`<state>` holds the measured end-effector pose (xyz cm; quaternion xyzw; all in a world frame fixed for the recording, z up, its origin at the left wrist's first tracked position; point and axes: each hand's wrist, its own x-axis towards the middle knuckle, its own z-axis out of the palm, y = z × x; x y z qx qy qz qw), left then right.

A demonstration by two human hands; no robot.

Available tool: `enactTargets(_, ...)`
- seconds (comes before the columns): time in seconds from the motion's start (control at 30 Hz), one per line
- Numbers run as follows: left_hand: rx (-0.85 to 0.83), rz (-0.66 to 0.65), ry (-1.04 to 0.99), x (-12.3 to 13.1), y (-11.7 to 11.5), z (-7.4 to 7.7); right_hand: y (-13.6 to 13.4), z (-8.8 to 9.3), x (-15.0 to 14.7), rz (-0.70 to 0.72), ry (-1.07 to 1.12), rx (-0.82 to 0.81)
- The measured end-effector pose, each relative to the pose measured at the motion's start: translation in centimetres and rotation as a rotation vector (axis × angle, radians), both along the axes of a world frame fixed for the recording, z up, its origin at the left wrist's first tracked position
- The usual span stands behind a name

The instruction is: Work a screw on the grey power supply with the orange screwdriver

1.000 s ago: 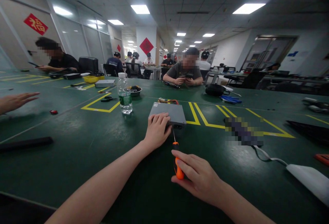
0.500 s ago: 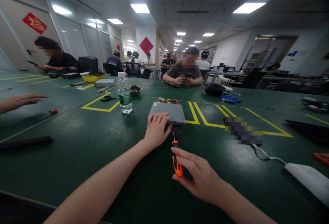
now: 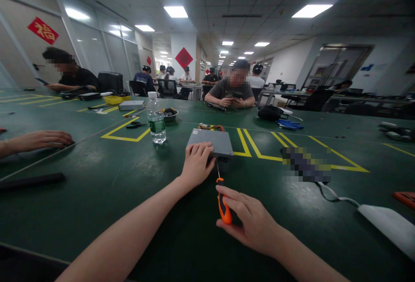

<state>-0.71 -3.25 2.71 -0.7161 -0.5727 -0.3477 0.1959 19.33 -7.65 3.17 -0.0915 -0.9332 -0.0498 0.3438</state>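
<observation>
A grey metal box (image 3: 215,140) with a bundle of coloured wires (image 3: 210,127) behind it lies on the green table (image 3: 136,213). My left hand (image 3: 197,163) rests on the box's near left corner, fingers wrapped over its top edge. In my right hand (image 3: 248,217) is an orange and black screwdriver (image 3: 224,206), held between thumb and fingers. Its thin shaft points away from me, and the tip meets the near side of the box below a dark socket. The exact contact point is too small to tell.
A water bottle (image 3: 156,120) stands left of the box, near a metal bowl (image 3: 170,114). Another person's hand (image 3: 42,140) lies at the far left, above a black bar (image 3: 32,181). At the right are a white power strip (image 3: 387,228) and blue gloves (image 3: 289,124).
The other person's hand at the left has come further right and down onto the table, and the small red item there is no longer seen. The screwdriver handle has tilted slightly.
</observation>
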Motion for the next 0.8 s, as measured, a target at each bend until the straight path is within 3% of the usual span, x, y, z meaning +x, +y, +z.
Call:
enactTargets(0.23,0.001,-0.004,-0.001,0.0,-0.1,0.1,-0.7,1.0,-0.1,-0.032,-0.191,0.013)
enactTargets(0.5,0.007,0.003,-0.002,0.0,0.0,0.1,0.1,-0.2,0.0,0.018,-0.028,0.052)
enactTargets(0.8,0.004,-0.002,-0.005,0.0,-0.1,0.1,0.3,1.0,1.8,0.026,0.012,0.073)
